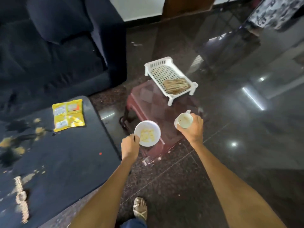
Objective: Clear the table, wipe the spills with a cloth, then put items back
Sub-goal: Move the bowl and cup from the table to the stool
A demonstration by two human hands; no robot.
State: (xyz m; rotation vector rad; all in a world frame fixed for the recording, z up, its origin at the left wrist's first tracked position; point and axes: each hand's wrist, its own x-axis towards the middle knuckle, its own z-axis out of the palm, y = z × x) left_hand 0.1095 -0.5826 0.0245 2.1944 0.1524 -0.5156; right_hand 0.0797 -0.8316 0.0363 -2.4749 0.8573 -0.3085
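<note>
Bowl rim pinched at 8 o'clock by left hand fingers; right hand fingers wrap cup, possibly by handle.

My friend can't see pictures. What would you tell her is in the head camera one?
A person's left hand holds a white bowl of yellowish food and the right hand grips a white cup, both above a small reddish stool. A yellow packet and spills lie on the dark table at left.
</note>
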